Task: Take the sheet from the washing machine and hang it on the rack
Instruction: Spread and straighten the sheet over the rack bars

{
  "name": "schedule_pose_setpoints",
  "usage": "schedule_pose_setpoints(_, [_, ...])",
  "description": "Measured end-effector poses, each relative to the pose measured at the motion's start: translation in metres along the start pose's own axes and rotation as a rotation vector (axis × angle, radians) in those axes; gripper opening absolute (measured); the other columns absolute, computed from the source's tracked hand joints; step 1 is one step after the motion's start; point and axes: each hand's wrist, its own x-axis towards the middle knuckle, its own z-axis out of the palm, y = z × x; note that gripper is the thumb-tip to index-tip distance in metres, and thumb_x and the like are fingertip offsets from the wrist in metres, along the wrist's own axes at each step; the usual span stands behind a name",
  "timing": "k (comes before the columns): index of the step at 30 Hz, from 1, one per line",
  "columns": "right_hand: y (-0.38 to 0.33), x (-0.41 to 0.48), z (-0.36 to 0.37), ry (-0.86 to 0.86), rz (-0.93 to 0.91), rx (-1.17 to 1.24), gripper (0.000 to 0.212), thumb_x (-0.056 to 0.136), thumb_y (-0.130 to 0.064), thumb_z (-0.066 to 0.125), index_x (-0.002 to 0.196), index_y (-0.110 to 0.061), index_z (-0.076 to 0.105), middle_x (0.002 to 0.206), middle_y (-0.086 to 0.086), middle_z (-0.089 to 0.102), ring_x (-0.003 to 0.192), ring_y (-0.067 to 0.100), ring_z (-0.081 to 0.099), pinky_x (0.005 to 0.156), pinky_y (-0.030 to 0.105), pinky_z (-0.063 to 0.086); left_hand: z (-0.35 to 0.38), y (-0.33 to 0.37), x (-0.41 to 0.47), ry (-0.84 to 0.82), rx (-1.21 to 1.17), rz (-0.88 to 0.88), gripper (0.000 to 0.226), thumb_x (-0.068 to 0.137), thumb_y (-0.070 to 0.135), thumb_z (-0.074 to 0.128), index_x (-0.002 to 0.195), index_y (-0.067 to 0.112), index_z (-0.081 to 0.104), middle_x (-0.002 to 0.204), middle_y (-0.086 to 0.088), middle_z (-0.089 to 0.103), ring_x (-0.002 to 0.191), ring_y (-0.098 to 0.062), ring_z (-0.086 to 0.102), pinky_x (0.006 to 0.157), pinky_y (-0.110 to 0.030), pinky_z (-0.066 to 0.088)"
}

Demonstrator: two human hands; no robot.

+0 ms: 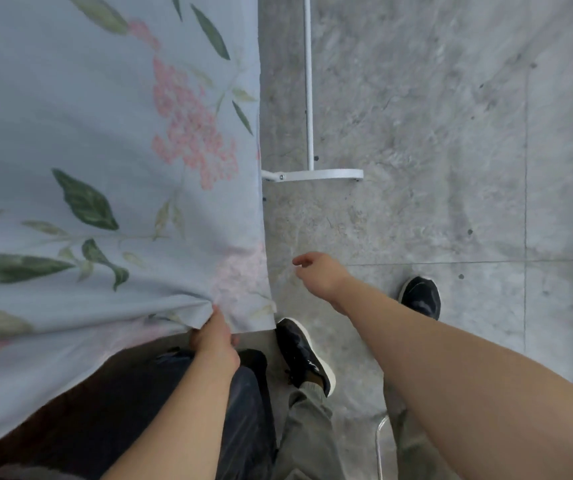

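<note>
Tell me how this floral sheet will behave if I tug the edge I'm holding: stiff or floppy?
Probably floppy: the sheet bunches into fine creases where the left hand pinches it. A tug would likely pull only the nearby cloth taut, since the rest hangs in loose, soft folds. Its free corner beside the grip would probably droop.

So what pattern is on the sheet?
Pale blue sheet with pink flowers and green leaves, head view.

One sheet (87, 133), one rack (312, 174), two hands (214, 344) (319, 275), two shoes (304, 355) (420, 296).
</note>
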Motion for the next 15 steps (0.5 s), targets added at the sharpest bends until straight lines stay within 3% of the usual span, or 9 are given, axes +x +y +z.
schedule_pose_setpoints(1, [-0.009, -0.008, -0.013, 0.0, -0.017, -0.005, 0.036, 0.101, -0.015, 0.045, 0.135, -0.013, 0.056, 0.135, 0.01, 0.056, 0.121, 0.025, 0.054, 0.093, 0.027, 0.043, 0.0, 0.004, -0.009, -0.015, -0.038, -0.063, 0.021, 0.094, 0.04, 0.06, 0.092, 0.019, 0.061, 0.103, -0.003, 0.061, 0.071, -0.015, 0.052, 0.059, -0.026, 0.044])
schedule_pose_setpoints(4, [-0.046, -0.034, -0.059, 0.009, -0.057, -0.045, 0.036, 0.102, -0.017, 0.044, 0.136, -0.014, 0.056, 0.135, 0.008, 0.057, 0.117, 0.023, 0.055, 0.091, 0.026, 0.042, 0.009, 0.016, -0.044, -0.064, -0.137, -0.378, 0.043, 0.098, 0.048, 0.04, 0.119, 0.016, 0.057, 0.121, -0.006, 0.058, 0.103, -0.025, 0.059, 0.088, -0.034, 0.05])
schedule_pose_setpoints(6, [-0.072, -0.05, -0.087, 0.034, -0.079, -0.061, 0.037, 0.102, -0.018, 0.043, 0.136, -0.015, 0.056, 0.136, 0.005, 0.056, 0.116, 0.021, 0.054, 0.092, 0.025, 0.041, 0.028, 0.026, -0.071, -0.125, -0.167, -0.465, 0.043, 0.098, 0.04, 0.037, 0.126, 0.015, 0.057, 0.129, -0.009, 0.059, 0.097, -0.029, 0.06, 0.082, -0.036, 0.051])
schedule_pose_setpoints(9, [-0.118, -0.067, -0.134, 0.081, -0.115, -0.07, 0.038, 0.102, -0.019, 0.041, 0.137, -0.015, 0.056, 0.131, 0.003, 0.059, 0.108, 0.019, 0.056, 0.09, 0.027, 0.043, 0.079, 0.054, -0.118, -0.232, -0.219, -0.361, 0.045, 0.101, 0.038, 0.037, 0.137, 0.013, 0.048, 0.134, -0.013, 0.052, 0.082, -0.026, 0.057, 0.085, -0.035, 0.049])
schedule_pose_setpoints(13, [-0.187, -0.074, -0.19, 0.136, -0.138, -0.126, 0.037, 0.104, -0.022, 0.04, 0.134, -0.011, 0.058, 0.132, 0.008, 0.06, 0.117, 0.024, 0.056, 0.087, 0.024, 0.041, 0.147, 0.113, -0.171, -0.386, -0.361, -0.285, 0.046, 0.103, 0.035, 0.036, 0.143, 0.012, 0.04, 0.132, -0.01, 0.049, 0.094, -0.024, 0.062, 0.085, -0.032, 0.048])
schedule_pose_setpoints(15, [-0.225, -0.068, -0.214, 0.165, -0.142, -0.139, 0.037, 0.105, -0.024, 0.04, 0.132, -0.008, 0.059, 0.132, 0.01, 0.061, 0.109, 0.022, 0.057, 0.082, 0.023, 0.041, 0.177, 0.149, -0.189, -0.449, -0.423, -0.254, 0.043, 0.104, 0.031, 0.035, 0.142, 0.012, 0.041, 0.139, -0.008, 0.048, 0.107, -0.025, 0.061, 0.091, -0.032, 0.046])
